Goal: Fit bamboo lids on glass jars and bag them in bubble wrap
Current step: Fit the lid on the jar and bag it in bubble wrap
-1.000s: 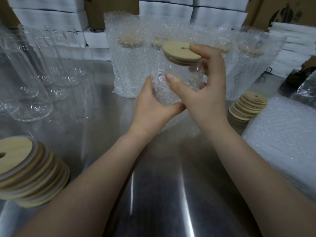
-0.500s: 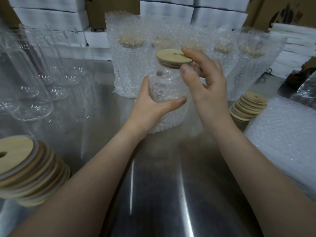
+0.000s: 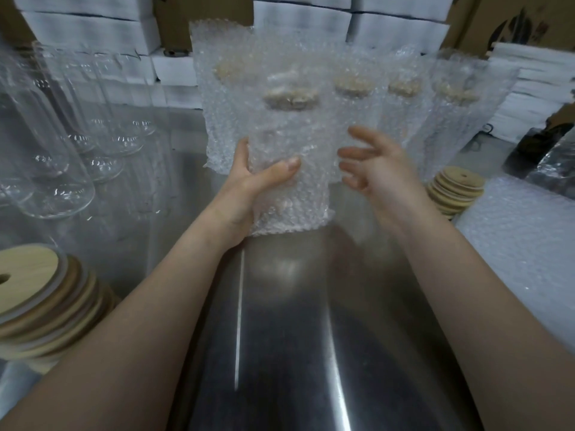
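Head view: jar (image 3: 289,150) inside bag (image 3: 292,209), lid (image 3: 291,99) showing through wrap, held upright at counter (image 3: 280,337), before row (image 3: 404,98) of bagged jars.
Holding: left grip (image 3: 261,185) wrapped round bagged jar.
Free: right grip (image 3: 373,163) spread, holding nothing, just beside bag.
Risk: one-handed hold on slick wrap; jar could slip or tip.
Change: lid formerly bare, pinched by right grip; now covered, released.

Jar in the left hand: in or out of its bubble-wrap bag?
In: the bubble wrap bag covers the whole jar, its bamboo lid showing dimly through. The left hand grips the bag.
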The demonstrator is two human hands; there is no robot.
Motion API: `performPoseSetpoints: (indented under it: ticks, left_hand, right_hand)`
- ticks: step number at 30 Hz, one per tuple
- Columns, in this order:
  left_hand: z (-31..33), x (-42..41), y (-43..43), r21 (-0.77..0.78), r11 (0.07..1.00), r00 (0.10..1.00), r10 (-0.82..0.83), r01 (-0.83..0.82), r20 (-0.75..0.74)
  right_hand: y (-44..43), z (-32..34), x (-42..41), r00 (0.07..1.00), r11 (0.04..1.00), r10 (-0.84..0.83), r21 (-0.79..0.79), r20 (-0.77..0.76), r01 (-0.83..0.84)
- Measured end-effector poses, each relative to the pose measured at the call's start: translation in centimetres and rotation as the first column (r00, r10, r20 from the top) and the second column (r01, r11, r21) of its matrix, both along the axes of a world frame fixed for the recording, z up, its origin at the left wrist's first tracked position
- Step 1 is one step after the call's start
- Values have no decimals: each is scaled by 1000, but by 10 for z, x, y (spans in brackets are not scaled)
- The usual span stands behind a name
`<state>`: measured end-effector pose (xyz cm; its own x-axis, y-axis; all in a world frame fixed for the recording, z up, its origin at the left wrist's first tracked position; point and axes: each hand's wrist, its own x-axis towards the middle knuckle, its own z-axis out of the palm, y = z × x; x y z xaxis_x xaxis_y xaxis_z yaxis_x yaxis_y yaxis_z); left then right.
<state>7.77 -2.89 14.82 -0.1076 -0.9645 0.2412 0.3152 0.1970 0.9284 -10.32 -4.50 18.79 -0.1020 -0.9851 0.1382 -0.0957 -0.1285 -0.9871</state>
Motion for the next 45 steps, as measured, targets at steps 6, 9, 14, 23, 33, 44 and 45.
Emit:
performPoseSetpoints:
  ticks: [6,9,14,23,33,44,45]
  left_hand:
    - [8,-2,8,22,995,985,-92,96,-147]
    - [9,-1,8,30,991,983,-123,128,-140]
    - [11,-1,10,41,991,986,-126,131,-105]
    - [8,0,10,40,995,993,-82,86,-88]
    - [5,-2,6,22,998,998,-58,57,9]
    - [20,-3,5,-120,992,996,-44,35,-74]
    - [21,-3,4,-141,990,998,-34,26,-58]
  right_hand:
    - [5,-15,0,898,918,376,221,-227,-328]
    - [6,-17,3,899,935,347,170,-266,-310]
    - [3,-26,9,887,973,230,91,-401,-212]
    - [-3,-28,11,885,985,121,-56,-449,-162]
    - [6,-2,4,887,923,374,-199,272,-329]
    - [10,4,2,936,932,278,-295,215,-209]
    - [9,3,3,948,939,245,-294,203,-180]
